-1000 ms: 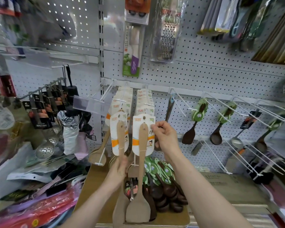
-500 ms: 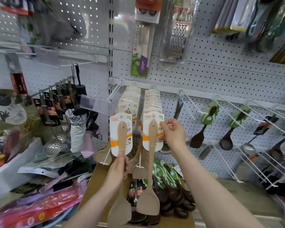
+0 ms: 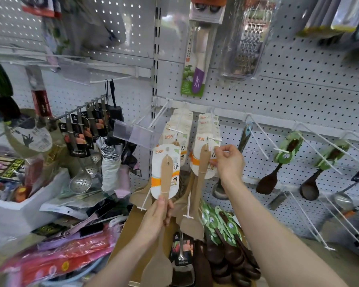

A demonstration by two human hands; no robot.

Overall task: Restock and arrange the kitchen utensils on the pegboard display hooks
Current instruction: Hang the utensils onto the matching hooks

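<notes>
My left hand [image 3: 158, 214] grips the handle of a light wooden spatula [image 3: 166, 172] on a white and orange card, held upright in front of the pegboard. My right hand [image 3: 228, 160] pinches the card of a second wooden spatula [image 3: 201, 168] at the tip of a white hook [image 3: 214, 138]. Behind both hang two rows of the same carded spatulas [image 3: 178, 125]. Whether the second spatula's card sits on the hook or just off it is unclear.
Dark wooden spoons with green cards [image 3: 286, 154] hang on hooks to the right. More of them lie in an open cardboard box [image 3: 122, 241] below. Slotted metal ladles [image 3: 81, 179] hang left. A grater [image 3: 245, 38] and peeler [image 3: 197, 69] hang above.
My right hand has moved the second spatula up and back to the hook's tip. My left hand has stayed on its spatula. The camera has shifted left and nearer.
</notes>
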